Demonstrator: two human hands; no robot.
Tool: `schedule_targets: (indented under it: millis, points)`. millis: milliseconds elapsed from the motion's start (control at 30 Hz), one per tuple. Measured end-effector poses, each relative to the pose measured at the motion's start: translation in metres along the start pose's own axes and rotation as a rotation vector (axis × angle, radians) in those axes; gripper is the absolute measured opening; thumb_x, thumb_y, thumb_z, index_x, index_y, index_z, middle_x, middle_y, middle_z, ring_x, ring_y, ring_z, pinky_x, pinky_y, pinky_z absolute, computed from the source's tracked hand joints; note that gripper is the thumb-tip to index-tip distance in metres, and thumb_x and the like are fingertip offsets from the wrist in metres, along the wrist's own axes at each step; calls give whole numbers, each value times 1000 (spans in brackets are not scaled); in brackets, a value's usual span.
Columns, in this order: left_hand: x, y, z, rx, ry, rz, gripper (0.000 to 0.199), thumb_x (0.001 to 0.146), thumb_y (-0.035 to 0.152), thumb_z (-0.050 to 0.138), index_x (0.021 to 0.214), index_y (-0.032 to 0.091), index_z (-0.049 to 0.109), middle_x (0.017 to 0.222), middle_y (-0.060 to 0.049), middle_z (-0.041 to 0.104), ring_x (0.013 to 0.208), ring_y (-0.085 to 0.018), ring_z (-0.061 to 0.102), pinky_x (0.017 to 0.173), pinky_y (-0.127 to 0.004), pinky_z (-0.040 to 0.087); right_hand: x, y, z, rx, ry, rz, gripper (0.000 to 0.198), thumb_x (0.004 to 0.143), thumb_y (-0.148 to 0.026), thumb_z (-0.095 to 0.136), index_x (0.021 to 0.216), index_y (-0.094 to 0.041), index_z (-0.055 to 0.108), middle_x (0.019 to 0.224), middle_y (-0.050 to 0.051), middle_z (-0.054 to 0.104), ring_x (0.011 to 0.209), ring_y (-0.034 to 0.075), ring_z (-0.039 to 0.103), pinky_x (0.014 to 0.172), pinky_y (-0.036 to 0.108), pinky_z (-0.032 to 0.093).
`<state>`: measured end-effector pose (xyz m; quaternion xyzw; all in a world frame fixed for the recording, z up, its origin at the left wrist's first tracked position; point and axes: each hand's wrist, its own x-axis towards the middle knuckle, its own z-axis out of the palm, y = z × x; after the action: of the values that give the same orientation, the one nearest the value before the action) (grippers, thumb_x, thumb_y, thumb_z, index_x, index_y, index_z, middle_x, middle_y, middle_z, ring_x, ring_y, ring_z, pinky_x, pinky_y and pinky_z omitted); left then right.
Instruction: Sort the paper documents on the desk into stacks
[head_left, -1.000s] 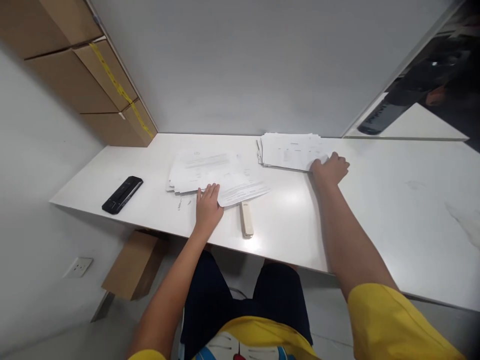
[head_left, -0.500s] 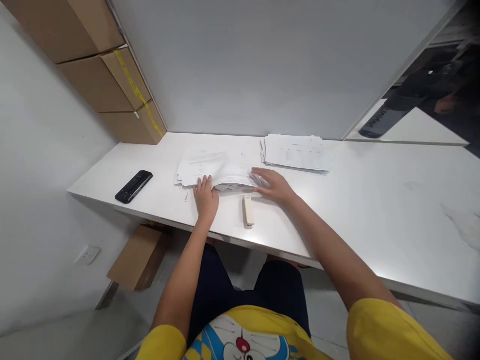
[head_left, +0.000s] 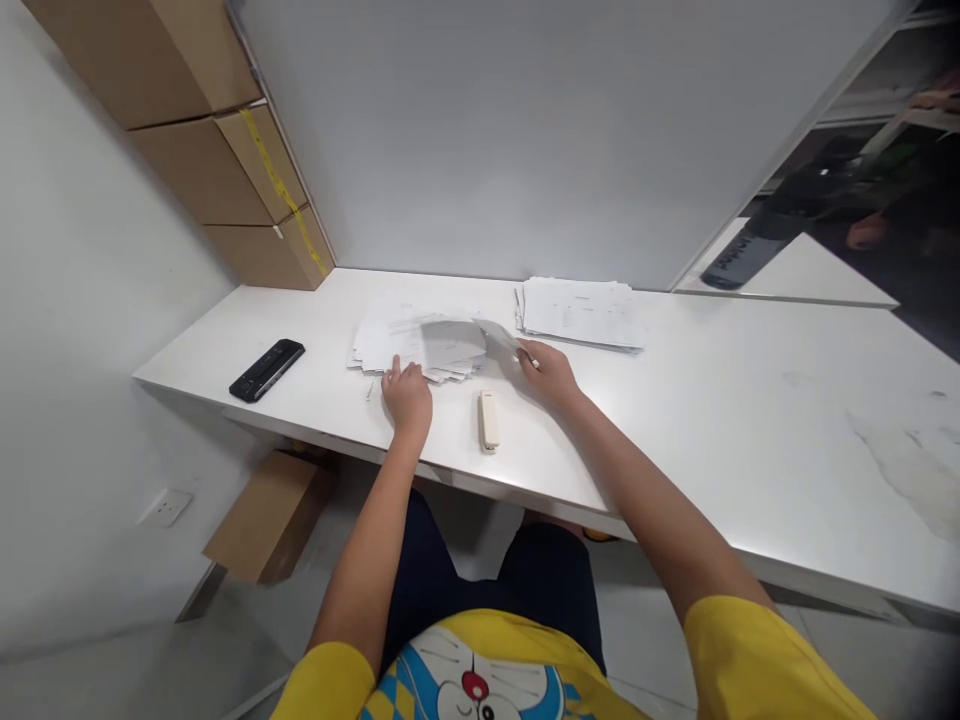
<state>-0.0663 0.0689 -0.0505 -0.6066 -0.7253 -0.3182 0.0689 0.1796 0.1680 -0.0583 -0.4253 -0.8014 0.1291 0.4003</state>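
A loose pile of printed papers [head_left: 386,342] lies on the white desk in front of me. My left hand [head_left: 409,398] rests at the pile's near edge, fingers apart and touching the sheets. Pinched in my right hand [head_left: 549,374] is the right edge of some lifted paper sheets [head_left: 498,336], tilted up off the pile and casting a shadow on it. I cannot tell how many sheets these are. Between my hands, closer to me, lies a cream stapler [head_left: 488,420]. A second stack of papers [head_left: 581,308] sits behind my right hand.
A black phone [head_left: 267,370] lies at the desk's left. Cardboard boxes [head_left: 262,250] are stacked in the back left corner, and another box [head_left: 262,520] is below the desk. A grey panel [head_left: 480,140] rises behind the desk [head_left: 720,420]. A dark bottle [head_left: 750,250] is beyond it, right.
My right hand has closed on the sheets and raised their edge, where before they were bent over the pile. My left hand has shifted slightly toward me. The view has turned a little.
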Motion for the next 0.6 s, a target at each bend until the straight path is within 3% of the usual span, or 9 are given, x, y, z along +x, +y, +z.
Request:
schedule_targets:
  millis: [67,200,400,500,600]
  points:
    - [0,4,-5,-17,11,38,39,95,16,36,115,13,69,116,-19,71,135,-33,50,109,-57,38,0,-4,-2,17,27,-26,41,92,-27,39,119,-25,69,115,7,73,109,27,67,92,44,54]
    - [4,6,-10,26,78,-61,40,90,22,49,127,14,61,134,-18,62,139,-38,43,112,-61,32,2,-5,-6,40,5,-70,42,88,-20,41,119,-28,69,122,4,71,116,25,64,99,47,51]
    - [6,8,-11,30,116,-29,29,91,20,44,103,18,70,107,-15,72,115,-34,59,101,-55,44,5,2,-11,-43,-62,-62,44,87,-16,41,120,-23,69,124,6,70,116,27,64,97,45,53]
    - [18,0,-8,13,178,27,32,90,23,47,115,20,67,121,-14,68,127,-33,53,107,-54,42,5,6,-9,-68,-71,-46,43,87,-16,42,120,-24,69,123,4,70,115,26,65,97,44,53]
    - [39,-17,2,43,63,118,50,90,31,52,138,14,52,145,-16,52,145,-31,34,117,-53,30,4,14,-5,-54,-51,-24,42,88,-18,42,120,-23,69,121,5,71,113,25,66,97,41,52]
